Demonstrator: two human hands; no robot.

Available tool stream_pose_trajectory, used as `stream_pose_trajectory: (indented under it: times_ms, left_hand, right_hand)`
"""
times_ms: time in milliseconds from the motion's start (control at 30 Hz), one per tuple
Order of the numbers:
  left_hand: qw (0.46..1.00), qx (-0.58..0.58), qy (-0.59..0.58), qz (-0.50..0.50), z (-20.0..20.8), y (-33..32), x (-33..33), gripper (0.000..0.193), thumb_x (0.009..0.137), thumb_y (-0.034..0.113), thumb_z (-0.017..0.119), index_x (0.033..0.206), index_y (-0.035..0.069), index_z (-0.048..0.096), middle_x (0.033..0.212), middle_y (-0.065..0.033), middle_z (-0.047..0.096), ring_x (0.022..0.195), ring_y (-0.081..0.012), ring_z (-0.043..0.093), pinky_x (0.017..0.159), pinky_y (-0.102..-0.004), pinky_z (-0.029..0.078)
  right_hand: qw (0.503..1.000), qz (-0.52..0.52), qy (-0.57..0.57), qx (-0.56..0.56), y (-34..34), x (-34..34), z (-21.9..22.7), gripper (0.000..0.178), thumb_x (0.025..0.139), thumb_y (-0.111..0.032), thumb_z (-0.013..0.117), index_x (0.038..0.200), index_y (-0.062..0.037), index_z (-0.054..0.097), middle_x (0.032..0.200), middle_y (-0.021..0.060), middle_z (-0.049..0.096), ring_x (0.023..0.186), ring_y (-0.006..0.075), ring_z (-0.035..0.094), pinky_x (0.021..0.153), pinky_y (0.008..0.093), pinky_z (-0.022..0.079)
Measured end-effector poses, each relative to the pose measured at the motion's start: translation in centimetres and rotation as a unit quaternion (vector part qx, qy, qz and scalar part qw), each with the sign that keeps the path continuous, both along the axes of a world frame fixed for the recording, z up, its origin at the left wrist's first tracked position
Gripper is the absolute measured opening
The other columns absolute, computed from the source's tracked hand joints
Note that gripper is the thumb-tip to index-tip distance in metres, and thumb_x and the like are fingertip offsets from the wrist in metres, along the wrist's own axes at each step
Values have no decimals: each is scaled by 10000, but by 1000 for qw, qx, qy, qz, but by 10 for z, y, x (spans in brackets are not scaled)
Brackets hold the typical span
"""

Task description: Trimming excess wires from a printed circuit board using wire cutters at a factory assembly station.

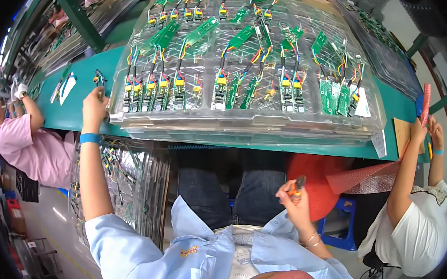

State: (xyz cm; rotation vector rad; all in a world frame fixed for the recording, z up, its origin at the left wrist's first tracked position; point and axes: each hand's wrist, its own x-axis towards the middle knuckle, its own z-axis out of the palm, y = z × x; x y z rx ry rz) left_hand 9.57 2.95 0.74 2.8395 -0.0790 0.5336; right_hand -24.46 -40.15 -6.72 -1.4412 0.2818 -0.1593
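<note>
My left hand [95,108], a blue band on its wrist, is at the left edge of the tray stack. Its fingers are closed on a small circuit board [99,77] that sticks up past the fingertips. Over my lap, my right hand [296,207] grips a pair of cutting pliers [297,185] with orange and black handles, the dark jaws pointing up. In front of me, the clear plastic tray [204,91] carries rows of green circuit boards [222,94] with yellow parts, joined by coloured wires to narrower boards [201,32].
The trays stand stacked on a green table [71,106]. Beside my left leg rises another tray stack [133,187]. A person in pink [29,137] works at left; at right, a person in white [421,219] holds a red roll [426,103]. Bubble wrap [371,178] lies near a red seat [309,185].
</note>
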Motion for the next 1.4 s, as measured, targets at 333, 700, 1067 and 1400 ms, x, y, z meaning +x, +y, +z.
stream_pose_trajectory:
  times_ms: [333,700,1067,1400]
  left_hand:
    - [972,-230,41,-15,28,17,1,334,727,54,476,1046,113,551,634,-26,558,507,-84,433,470,-208,358]
    - [921,-380,-2,-89,59,1,-2,305,752,104,483,1045,45,540,786,-66,617,673,-98,584,512,-183,414]
    - [759,-626,-119,-133,58,-21,-199,214,792,108,500,994,47,536,938,-115,597,585,-85,483,545,-168,409]
    - [605,-596,403,-342,6,-78,-339,211,696,-6,427,876,26,532,802,-53,608,568,-91,485,513,-202,403]
  right_hand:
    - [998,38,-6,-50,11,10,-34,148,758,6,522,873,-24,433,729,44,505,702,125,525,662,213,419]
    - [996,6,43,-78,11,2,-38,221,726,17,564,882,-45,422,722,32,499,610,93,466,561,171,389]
    - [986,83,20,-140,19,-1,-21,176,736,17,523,838,-56,399,843,92,533,598,102,449,579,198,391]
    - [943,308,-98,-80,98,18,47,156,735,-24,503,810,-60,371,948,130,488,669,132,445,689,237,384]
